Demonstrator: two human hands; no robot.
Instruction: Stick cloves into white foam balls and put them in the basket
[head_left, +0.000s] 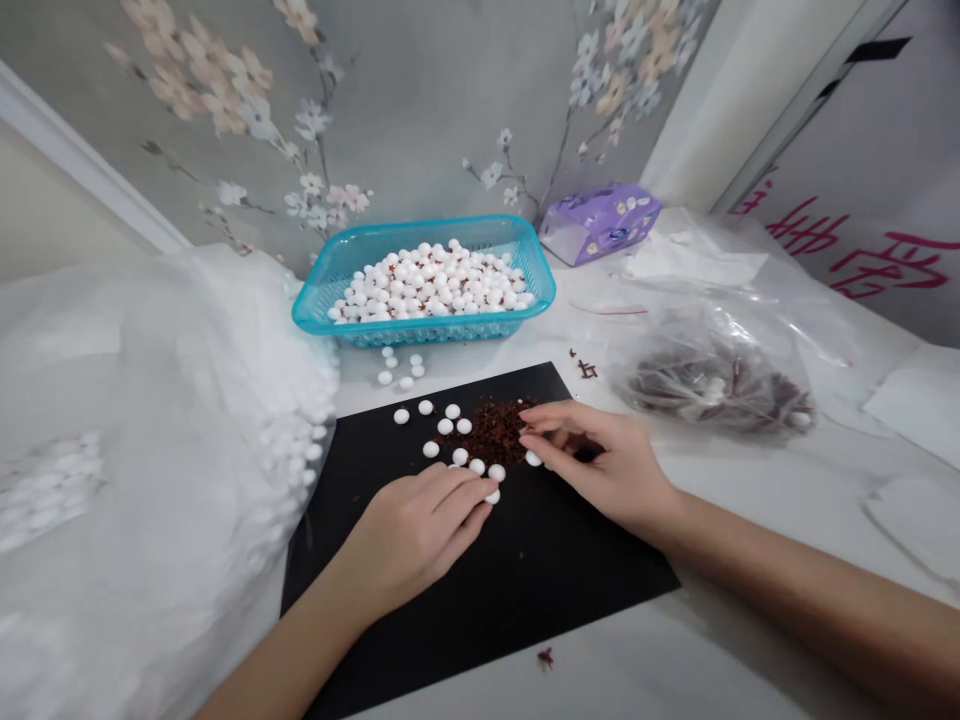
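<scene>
My left hand (427,525) is closed over the black mat (480,590), with a small white ball (492,496) pinched at its fingertips. My right hand (600,455) reaches to the right edge of a pile of small dark brown pieces (496,430). Its thumb and forefinger come together there; whatever lies between them is too small to make out. One white ball (533,458) sits just below those fingertips. Several more white balls (445,426) lie loose on the mat, left of the pile and in front of it.
Behind the mat stands a blue plastic basket (330,328) heaped with white balls, some showing brown bits. A big clear bag of white balls (172,400) fills the left side. On the right are a bag of dark brown pieces (712,385) and a purple tissue pack (600,222).
</scene>
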